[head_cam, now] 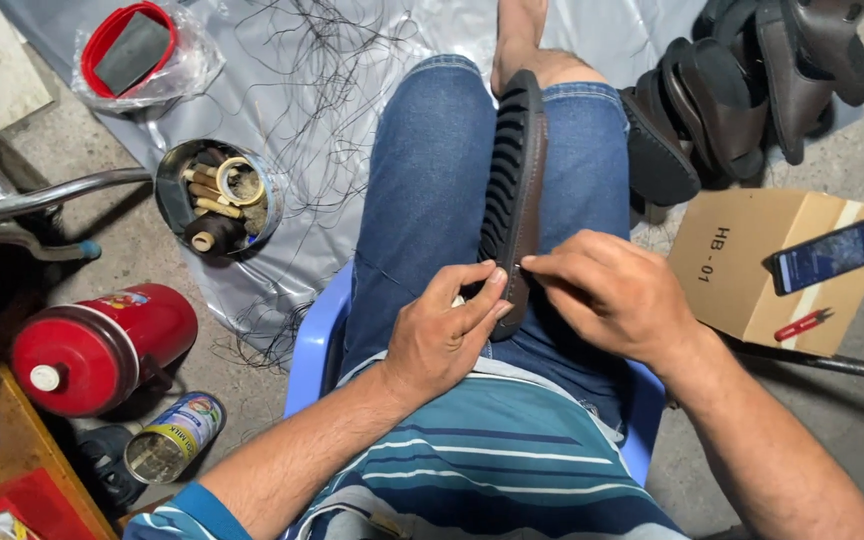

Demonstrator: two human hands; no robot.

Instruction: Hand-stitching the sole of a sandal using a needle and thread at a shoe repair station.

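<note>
Black ridged rubber sandal sole with brown edge [514, 190] lies on edge along my lap, between my thighs in blue denim shorts [422, 200], toe end pointing away, heel end toward me. My left hand [442, 335] pinches the near end, thumb and fingers clenched on its left face. My right hand [607, 295] grips the same end from the right, fingertips pressed at the brown edge; whether they hold anything small, can't tell. I'm seated on a blue plastic chair [317, 340]. Left on the floor: round metal tin of thread spools [217, 195], red cylinder container [102, 345]. Right: cardboard box [752, 265] with a phone [824, 256] on top, pile of dark sandals [742, 90] beyond it.
</note>
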